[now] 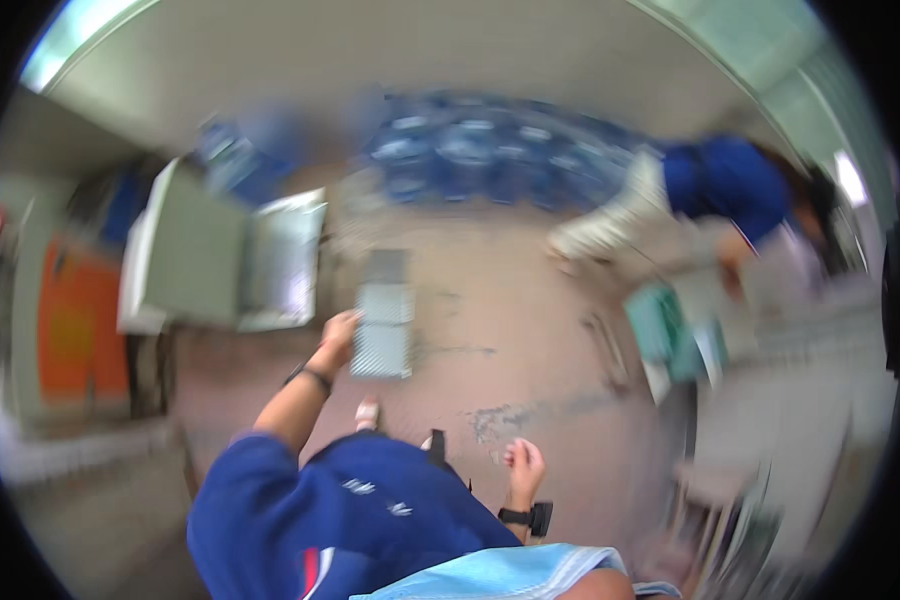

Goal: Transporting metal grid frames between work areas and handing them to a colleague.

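My left hand (340,336) reaches forward from the left, its fingers closed on the left edge of a long, flat light-grey panel with a ridged or perforated pattern (382,345). The panel hangs over the floor in front of me, and its far end is darker grey. Blur hides what exactly it is. My right hand (523,465) hangs low beside my body, fingers loosely curled, with nothing visible in it.
Left of the panel stands a pale box-shaped cabinet (195,245) with a shiny open part. Several blue water bottles (467,150) line the wall. At right, a person in a blue shirt (725,185) bends over near a green item (658,318). A stool (715,485) stands lower right.
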The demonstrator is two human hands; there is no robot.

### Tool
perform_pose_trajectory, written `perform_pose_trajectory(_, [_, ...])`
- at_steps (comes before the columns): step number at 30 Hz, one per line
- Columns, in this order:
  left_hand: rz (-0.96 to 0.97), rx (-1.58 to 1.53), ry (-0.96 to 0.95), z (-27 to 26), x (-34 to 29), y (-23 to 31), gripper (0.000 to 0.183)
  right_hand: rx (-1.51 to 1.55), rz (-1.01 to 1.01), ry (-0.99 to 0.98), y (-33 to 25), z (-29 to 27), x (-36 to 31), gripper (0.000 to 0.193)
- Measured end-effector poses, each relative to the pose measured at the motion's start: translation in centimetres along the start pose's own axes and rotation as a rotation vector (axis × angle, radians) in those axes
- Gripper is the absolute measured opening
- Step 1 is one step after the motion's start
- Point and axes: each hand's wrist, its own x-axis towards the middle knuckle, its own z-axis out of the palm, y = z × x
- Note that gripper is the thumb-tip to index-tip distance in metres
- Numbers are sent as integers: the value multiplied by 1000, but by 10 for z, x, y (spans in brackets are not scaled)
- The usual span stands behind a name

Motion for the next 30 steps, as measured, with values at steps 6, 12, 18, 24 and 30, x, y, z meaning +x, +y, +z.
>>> perform_pose_trajectory(6, [105, 316, 246, -15, -13, -14, 22, -57, 120, -88, 19, -2, 1, 17])
perform_pose_trajectory(12, [75, -32, 320, -64, -31, -23, 17, -88, 139, -130, 4, 14, 0, 14])
perform_pose_trajectory(18, [210, 78, 446, -123, -34, 34, 25, -136, 107, -153, -7, 36, -14, 13])
perform_pose_trajectory(24, [163, 696, 649, -261, -8, 129, 37, -199, 102, -212, -6, 50, -30, 14])
perform_pose_trajectory(30, [-180, 884, 860, -282, -34, 93, 47, -236, 125, -220, 0, 60, -41, 14])
